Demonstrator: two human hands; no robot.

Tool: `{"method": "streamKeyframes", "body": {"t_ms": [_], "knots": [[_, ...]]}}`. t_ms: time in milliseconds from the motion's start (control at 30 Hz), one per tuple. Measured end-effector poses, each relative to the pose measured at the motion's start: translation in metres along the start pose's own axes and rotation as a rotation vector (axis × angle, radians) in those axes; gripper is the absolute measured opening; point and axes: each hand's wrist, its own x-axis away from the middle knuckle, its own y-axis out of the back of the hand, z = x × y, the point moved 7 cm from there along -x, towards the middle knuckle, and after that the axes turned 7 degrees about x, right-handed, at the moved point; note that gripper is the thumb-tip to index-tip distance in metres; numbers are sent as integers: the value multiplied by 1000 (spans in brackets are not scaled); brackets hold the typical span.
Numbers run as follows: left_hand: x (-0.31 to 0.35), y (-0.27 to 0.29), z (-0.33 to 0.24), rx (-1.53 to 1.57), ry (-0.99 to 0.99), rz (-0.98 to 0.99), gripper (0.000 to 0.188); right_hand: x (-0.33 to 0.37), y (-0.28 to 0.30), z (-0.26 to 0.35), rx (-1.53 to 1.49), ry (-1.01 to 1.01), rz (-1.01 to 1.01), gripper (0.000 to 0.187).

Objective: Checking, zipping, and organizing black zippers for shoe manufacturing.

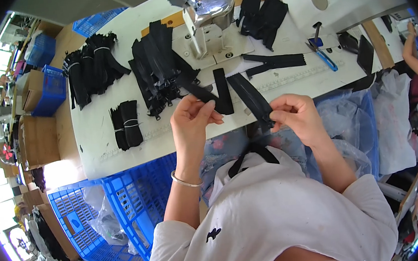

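Note:
My left hand (190,119) is closed, pinching a flat black strip (222,90) that bends into a V shape over the front of the white sewing table. In my right hand (296,117), thumb and fingers close on the lower end of a black zipper (249,95), which slants up and left toward the machine. Another black zipper (283,61) lies flat on the table, its tapes parted at the left end. Left of the machine's needle area rests a loose pile of black zippers (154,60), partly under the strip near my left hand.
The sewing machine (206,27) stands at the table's far middle. Bundled black zippers (94,63) and a smaller tied bundle (127,124) lie left, more zippers (262,17) behind right. Blue-handled snips (324,58) lie right. A blue crate (126,209) stands below left.

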Motion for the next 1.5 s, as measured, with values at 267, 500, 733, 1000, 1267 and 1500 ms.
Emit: {"method": "streamKeyframes", "body": {"t_ms": [267,500,733,1000,1267,1500], "knots": [[8,5,17,179,118,34,20,-42,-57,40,229,555,35,16],[7,1,14,243,109,138,23,-42,-61,15,110,-11,167,13],[8,-13,-4,-71,42,56,20,-43,-57,20,177,6,166,10],[7,-15,-8,-34,37,67,19,-47,-58,18,130,-63,290,22],[2,-20,-15,-3,30,99,21,-47,-58,28,127,6,277,21],[-17,-25,-58,46,-191,49,15,-35,-56,58,157,153,115,20]]}}
